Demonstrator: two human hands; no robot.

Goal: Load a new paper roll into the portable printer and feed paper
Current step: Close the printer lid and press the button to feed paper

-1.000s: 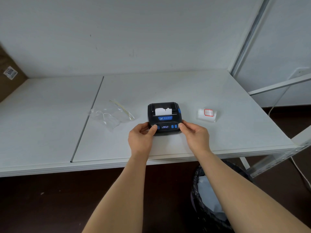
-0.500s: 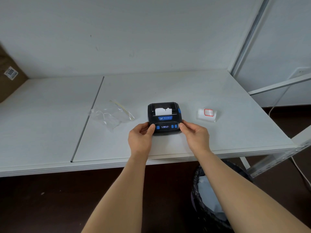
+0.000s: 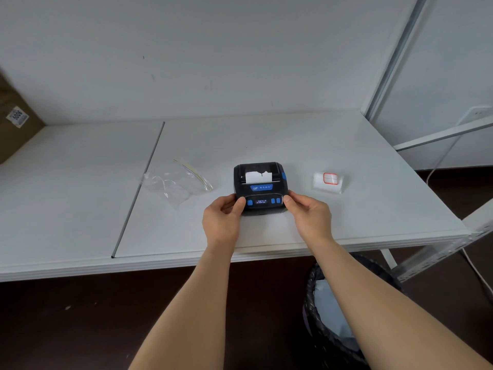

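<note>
**Hands clamp printer at its front corners**

Thumbs and curled fingers of the left hand [image 3: 222, 220] and the right hand [image 3: 309, 218] pinch the portable printer [image 3: 261, 188] at its two near corners, thumbs lying on the button panel. The printer sits flat on the white table [image 3: 266, 140], near the front edge, with a tab of white paper [image 3: 258, 177] standing out of its slot. Its shell looks like hard moulded plastic, compact and probably light, so it could skate on the smooth top unless braced from both sides, as it is here. The side walls are the safe places to hold; the paper tab would tear easily. A wrapped label roll [image 3: 329, 182] lies just right of the printer, and a crumpled clear bag [image 3: 173, 184] lies to its left. Behind is a plain white wall; below the table edge stands a bin [image 3: 344, 316] with a black liner, possibly holding waste paper.
</note>
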